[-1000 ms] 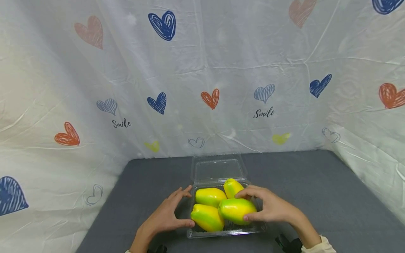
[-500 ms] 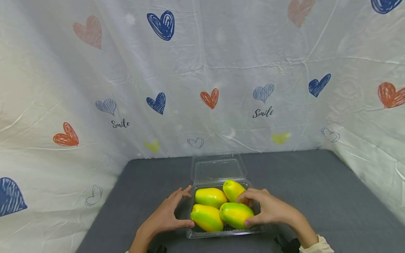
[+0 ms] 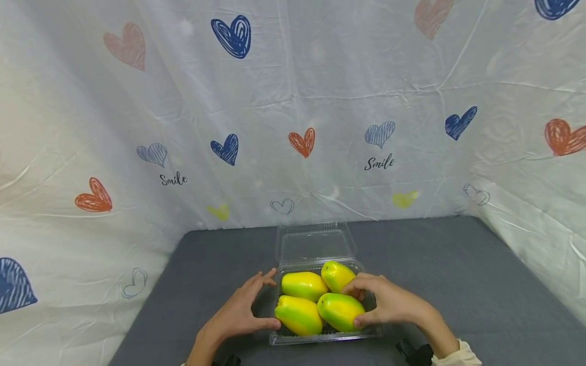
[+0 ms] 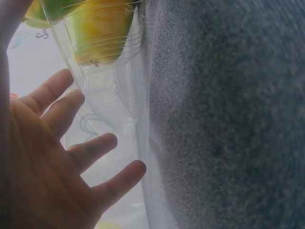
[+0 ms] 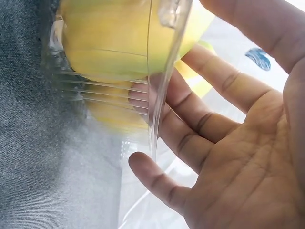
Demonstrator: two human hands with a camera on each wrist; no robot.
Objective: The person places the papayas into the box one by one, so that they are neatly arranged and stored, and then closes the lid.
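Observation:
A clear plastic clamshell box [image 3: 326, 338] lies with its lid folded back on the grey table, holding several smooth yellow-green oval fruits. My right hand [image 3: 389, 300] reaches over the box's right side, thumb and curled fingers about the near right fruit [image 3: 341, 311]. In the right wrist view, some fingers show behind the clear wall. On the left, my left hand [image 3: 242, 310] spreads along the box's side; its thumb is at the near left fruit [image 3: 299, 316], and fingertips meet the rim in the left wrist view. Behind lie the far left fruit [image 3: 304, 285] and far right fruit [image 3: 337, 276].
The raised lid [image 3: 316, 244] leans back toward a white curtain [image 3: 256, 101] printed with hearts. Grey cloth [image 3: 435, 254] covers the table. Dark straps [image 3: 414, 352] show at the wrists.
The near right fruit has gone down into the box, settling beside the near left one, with my right hand following it. My left hand stays almost where it was.

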